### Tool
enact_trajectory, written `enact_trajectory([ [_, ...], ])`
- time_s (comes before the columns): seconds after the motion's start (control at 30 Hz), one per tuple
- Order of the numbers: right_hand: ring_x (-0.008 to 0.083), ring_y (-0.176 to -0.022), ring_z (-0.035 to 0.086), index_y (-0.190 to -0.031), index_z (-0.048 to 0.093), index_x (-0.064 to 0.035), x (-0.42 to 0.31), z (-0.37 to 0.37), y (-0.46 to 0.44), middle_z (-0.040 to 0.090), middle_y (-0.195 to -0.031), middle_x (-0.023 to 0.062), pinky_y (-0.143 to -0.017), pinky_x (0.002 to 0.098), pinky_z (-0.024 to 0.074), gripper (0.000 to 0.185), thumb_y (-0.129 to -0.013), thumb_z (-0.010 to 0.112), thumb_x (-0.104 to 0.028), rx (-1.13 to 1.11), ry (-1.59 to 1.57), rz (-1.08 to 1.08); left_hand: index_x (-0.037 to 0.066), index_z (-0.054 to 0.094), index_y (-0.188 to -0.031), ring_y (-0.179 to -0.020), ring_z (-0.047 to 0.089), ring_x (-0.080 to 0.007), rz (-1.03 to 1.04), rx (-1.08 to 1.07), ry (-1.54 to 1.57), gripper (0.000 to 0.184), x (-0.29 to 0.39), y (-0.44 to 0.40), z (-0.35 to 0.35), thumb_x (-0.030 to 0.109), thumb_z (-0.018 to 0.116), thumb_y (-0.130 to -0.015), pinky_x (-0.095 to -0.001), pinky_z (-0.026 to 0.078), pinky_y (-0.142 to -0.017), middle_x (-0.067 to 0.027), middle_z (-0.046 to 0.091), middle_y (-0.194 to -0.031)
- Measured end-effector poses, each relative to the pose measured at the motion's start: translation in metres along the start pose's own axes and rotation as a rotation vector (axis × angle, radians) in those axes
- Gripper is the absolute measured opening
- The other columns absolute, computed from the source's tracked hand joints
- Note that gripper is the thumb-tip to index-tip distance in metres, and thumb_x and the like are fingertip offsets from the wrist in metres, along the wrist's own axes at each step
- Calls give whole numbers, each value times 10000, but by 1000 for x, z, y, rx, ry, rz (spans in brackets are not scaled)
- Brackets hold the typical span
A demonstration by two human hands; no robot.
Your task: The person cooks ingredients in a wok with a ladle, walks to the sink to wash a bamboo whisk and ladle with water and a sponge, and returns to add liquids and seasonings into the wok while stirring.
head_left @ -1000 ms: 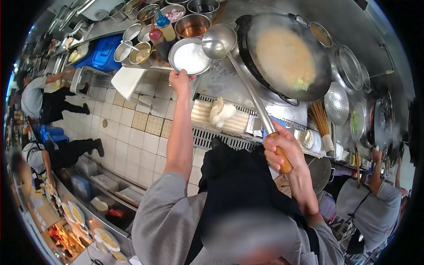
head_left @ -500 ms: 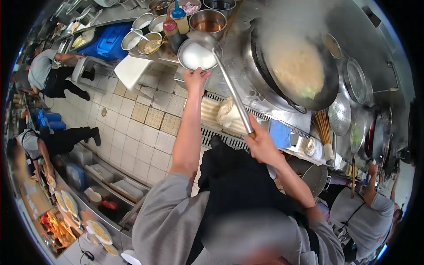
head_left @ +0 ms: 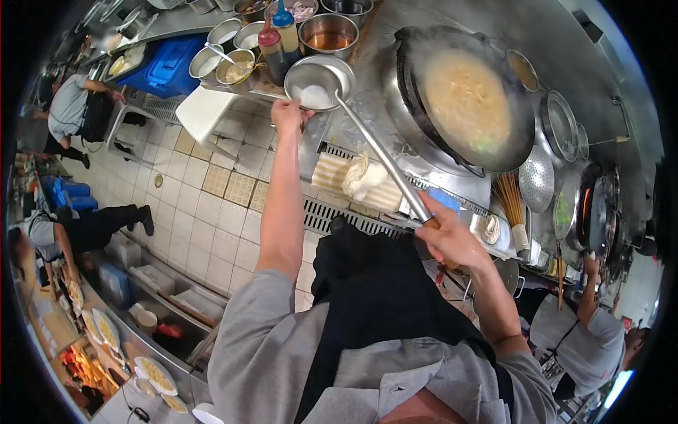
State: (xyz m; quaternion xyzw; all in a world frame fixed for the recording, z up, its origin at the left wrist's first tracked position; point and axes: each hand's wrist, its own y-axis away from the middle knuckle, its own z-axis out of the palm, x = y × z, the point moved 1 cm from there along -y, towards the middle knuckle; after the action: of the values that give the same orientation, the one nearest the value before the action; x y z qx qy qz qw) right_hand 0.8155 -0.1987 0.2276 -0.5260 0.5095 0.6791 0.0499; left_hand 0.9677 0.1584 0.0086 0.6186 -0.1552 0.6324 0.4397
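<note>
My left hand (head_left: pixel 289 116) grips the near rim of a metal bowl (head_left: pixel 345 71), which holds something white. A long-handled ladle (head_left: pixel 385 157) reaches over from the right, its head inside or over that bowl; I cannot tell whether it touches the white contents. My right hand (head_left: pixel 452 237) is closed around the ladle's wooden handle end. To the right of the bowl stands a large black wok (head_left: pixel 519 145), with steaming pale brown liquid (head_left: pixel 467 102) and a little green in it.
Behind the bowl are squeeze bottles (head_left: pixel 270 48) and a pot of reddish-brown liquid (head_left: pixel 329 34). A striped cloth (head_left: pixel 330 173) lies on the counter edge. A perforated skimmer (head_left: pixel 537 180) and a bamboo brush (head_left: pixel 510 198) are right of the wok. Co-workers (head_left: pixel 583 336) stand at right and left.
The ladle's head has shifted left over the bowl, covering more of the white contents. My right hand has moved right and toward my body. Steam over the wok has thinned.
</note>
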Motion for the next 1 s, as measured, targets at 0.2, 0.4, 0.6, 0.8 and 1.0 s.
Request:
enact_trajectory([
  [0.2, 85, -410, 445, -1534, 171, -139, 29, 26, -47, 440, -569, -8, -367, 257, 356, 731, -896, 512, -33, 100, 8, -115, -9, 395, -1154, -568, 646, -227, 82, 67, 101, 272, -4, 52, 30, 5, 504, -906, -339, 531, -451, -137, 592, -737],
  [0.4, 88, -394, 442, -1539, 122, -145, 36, 47, -26, 428, -555, -16, -356, 253, 339, 742, -912, 502, -31, -23, -44, -66, -10, 303, -1290, -521, 652, -286, 48, 5, 173, 427, 8, 54, 42, -79, 353, -872, -345, 551, -402, -241, 605, -862],
  [0.6, 82, -384, 425, -1506, 252, -79, 23, 13, -9, 473, -588, -3, -364, 241, 333, 682, -889, 528, 14, 4, -72, -82, 4, 466, -1192, -434, 609, -272, 1, -33, -56, 381, 14, 18, 18, -88, 378, -833, -382, 502, -348, -204, 627, -732],
  [0.8, 77, -401, 448, -1513, 219, -69, 13, 27, -39, 532, -682, 23, -364, 229, 372, 713, -875, 517, 42, 80, 57, -205, -47, 404, -1292, -838, 657, -438, 298, 210, -471, 445, -17, 12, 16, 72, 523, -880, -501, 525, -745, -302, 644, -936],
  [1.0, 85, -403, 445, -1531, 145, -110, 36, 53, -37, 524, -695, 25, -364, 231, 398, 752, -887, 506, 36, -26, -146, -127, -68, 344, -1271, -460, 642, -296, 73, 135, -25, 428, 18, 46, 33, -86, 385, -846, -388, 527, -352, -282, 616, -809],
])
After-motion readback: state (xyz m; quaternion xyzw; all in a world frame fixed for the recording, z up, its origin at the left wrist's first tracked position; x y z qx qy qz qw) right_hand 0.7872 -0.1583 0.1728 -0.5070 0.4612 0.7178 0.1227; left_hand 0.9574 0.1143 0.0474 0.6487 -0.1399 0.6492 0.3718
